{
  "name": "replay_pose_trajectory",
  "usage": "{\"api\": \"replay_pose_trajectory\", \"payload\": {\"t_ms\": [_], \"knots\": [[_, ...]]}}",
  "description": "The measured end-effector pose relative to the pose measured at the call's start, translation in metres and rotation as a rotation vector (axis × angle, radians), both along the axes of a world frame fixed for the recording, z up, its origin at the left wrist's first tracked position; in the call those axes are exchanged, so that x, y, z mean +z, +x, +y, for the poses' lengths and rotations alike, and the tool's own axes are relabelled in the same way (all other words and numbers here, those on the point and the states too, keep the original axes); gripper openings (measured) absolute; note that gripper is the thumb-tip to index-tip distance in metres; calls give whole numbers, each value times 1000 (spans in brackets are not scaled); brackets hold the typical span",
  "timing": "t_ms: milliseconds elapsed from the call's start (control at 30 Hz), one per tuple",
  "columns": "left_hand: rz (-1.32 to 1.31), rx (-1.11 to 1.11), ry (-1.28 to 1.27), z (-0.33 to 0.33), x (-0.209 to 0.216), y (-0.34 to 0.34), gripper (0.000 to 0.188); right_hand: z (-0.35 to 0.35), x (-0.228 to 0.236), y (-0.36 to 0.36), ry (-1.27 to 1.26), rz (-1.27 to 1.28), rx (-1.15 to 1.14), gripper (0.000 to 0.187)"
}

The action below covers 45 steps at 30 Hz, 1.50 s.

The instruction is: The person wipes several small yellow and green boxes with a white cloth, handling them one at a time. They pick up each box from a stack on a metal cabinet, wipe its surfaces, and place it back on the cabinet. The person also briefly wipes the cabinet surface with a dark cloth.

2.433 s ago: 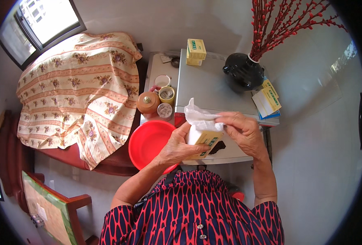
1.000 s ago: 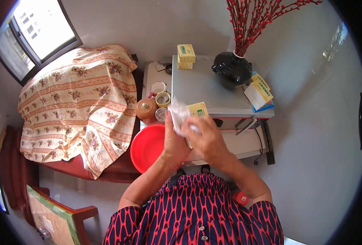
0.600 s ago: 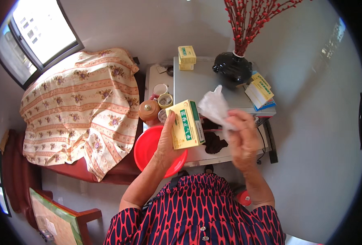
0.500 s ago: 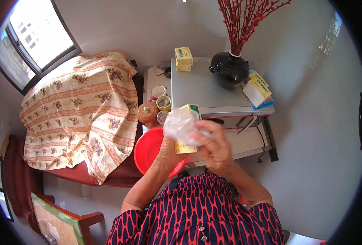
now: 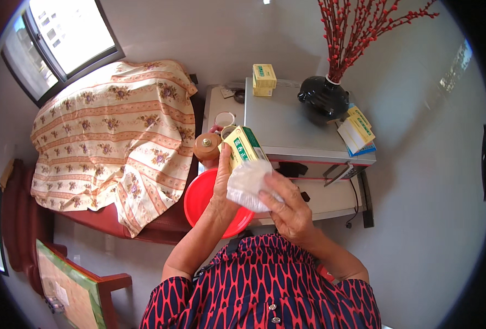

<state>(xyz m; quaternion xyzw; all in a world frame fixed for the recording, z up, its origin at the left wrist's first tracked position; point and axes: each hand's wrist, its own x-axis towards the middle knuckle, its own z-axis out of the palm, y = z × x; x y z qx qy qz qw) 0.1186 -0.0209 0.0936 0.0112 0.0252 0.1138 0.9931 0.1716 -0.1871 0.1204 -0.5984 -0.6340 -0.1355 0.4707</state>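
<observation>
left hand: your left hand is wrapped around the yellow-green box, fingers closed up its left side, holding it tilted above the near left part of the table.
right hand: your right hand pinches a white cloth, fingers pressed together over it; the cloth sits flat against the lower face of the box.
box position: held in the air, not resting on anything; directly above the red basin, just in front of the table's near edge.
red basin: round, below your hands, off the table's near left corner; partly hidden by your left forearm.
brown lidded jar: just left of the box, at the left side of the table, beside two small open cups.
stacked boxes: two more yellow-green ones, far left corner of the grey table top, well apart from your hands.
black vase: far right part of the table, holding red berry branches.
booklets: yellow and white stack at the right edge of the table, just beside the vase.
floral cloth: covers the furniture to the left of the table.
wooden chair: lower left, well apart from everything else.
</observation>
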Motion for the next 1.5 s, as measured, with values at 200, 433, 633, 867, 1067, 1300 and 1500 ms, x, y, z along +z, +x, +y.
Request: {"api": "replay_pose_trajectory", "payload": {"t_ms": [200, 433, 633, 867, 1067, 1300, 1500], "knots": [[-49, 43, 63, -8, 6, 8, 41, 21, 4, 16, 129, -237, -216, 37], [144, 93, 343, -13, 31, 17, 47, 27, -3, 49, 233, 400, -342, 33], [150, 177, 194, -10, 17, 30, 46, 28, -18, 41, 64, 224, -391, 45], [238, 279, 312, 0, 3, 36, 43, 7, 5, 32, 84, 161, -123, 39], [177, 101, 273, -18, -3, 34, 46, 43, 14, 62, -14, -122, -372, 36], [212, 106, 343, -11, 3, 35, 44, 6, 5, 58, -129, -321, -112, 40], [137, -21, 241, -17, 27, 24, 54, 11, 2, 72, -88, -30, -152, 45]]}}
